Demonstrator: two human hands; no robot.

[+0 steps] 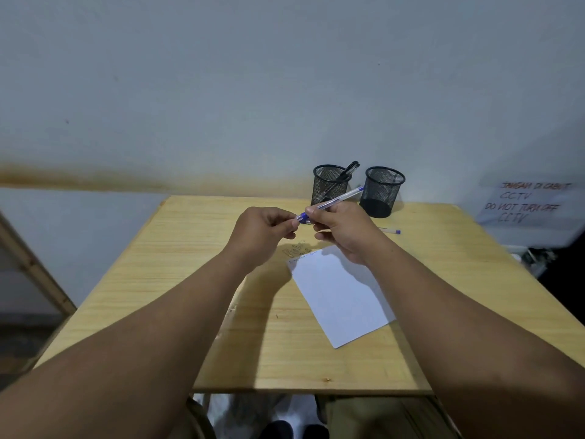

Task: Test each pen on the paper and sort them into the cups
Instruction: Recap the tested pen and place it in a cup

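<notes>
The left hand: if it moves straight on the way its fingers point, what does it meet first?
The left hand points right, at the blue cap end of the pen; its fingertips are already there. Next would come the right hand holding the pen. Depth looks about equal.

The left half of the counter (177, 280) lies bare from its near edge to the wall, open for a pass. Right of centre the paper (340, 299) lies flat and low. At the far edge, upper right of centre, two mesh cups (329, 188) (381, 191) stand upright and close together with a narrow gap between them; black pens (346, 172) lean out of the left one towards that gap. A loose pen (391, 231) lies flat in front of the right cup. Both hands (262, 231) (343, 229), raised at centre frame, block the straight way to the cups.
</notes>
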